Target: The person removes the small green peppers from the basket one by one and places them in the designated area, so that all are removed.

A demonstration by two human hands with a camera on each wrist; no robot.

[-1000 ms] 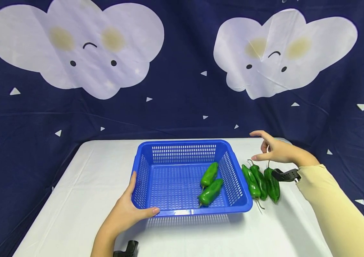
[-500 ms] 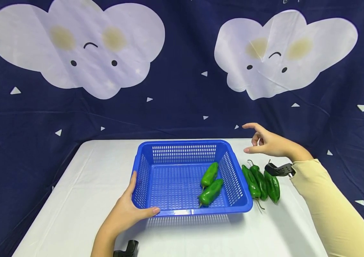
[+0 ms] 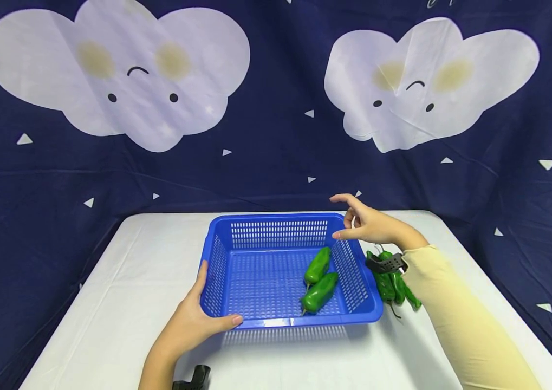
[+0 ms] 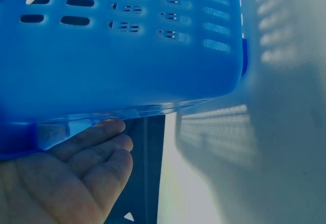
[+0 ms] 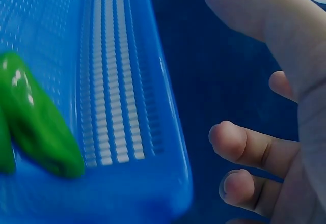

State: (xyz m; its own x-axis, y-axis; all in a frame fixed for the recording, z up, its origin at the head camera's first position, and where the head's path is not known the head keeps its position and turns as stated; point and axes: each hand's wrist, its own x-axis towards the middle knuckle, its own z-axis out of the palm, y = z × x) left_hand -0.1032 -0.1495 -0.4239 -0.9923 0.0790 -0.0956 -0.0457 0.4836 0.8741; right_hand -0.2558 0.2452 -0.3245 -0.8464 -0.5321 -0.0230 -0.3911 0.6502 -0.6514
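Observation:
In the head view, a blue plastic basket [image 3: 256, 281] stands on the white table. Two green peppers [image 3: 319, 292] lie in its right part. My left hand [image 3: 190, 325] holds the basket's front left corner, the thumb on the front rim and the index finger along the left rim. The left wrist view shows the other fingers [image 4: 109, 175] below the rim, outside the wall. My right hand [image 3: 370, 223] is above the back right corner, holding nothing, with thumb and index finger spread apart. More green peppers [image 3: 387, 290] lie right of the basket, partly hidden by my right wrist.
The white tablecloth [image 3: 134, 271] extends left of the basket and in front of it. Behind the table hangs a dark blue cloth [image 3: 276, 179] with clouds and small white triangles.
My right hand has risen and then moved left from above the loose peppers to the basket's back right corner. My left hand, the basket and its two peppers have stayed put.

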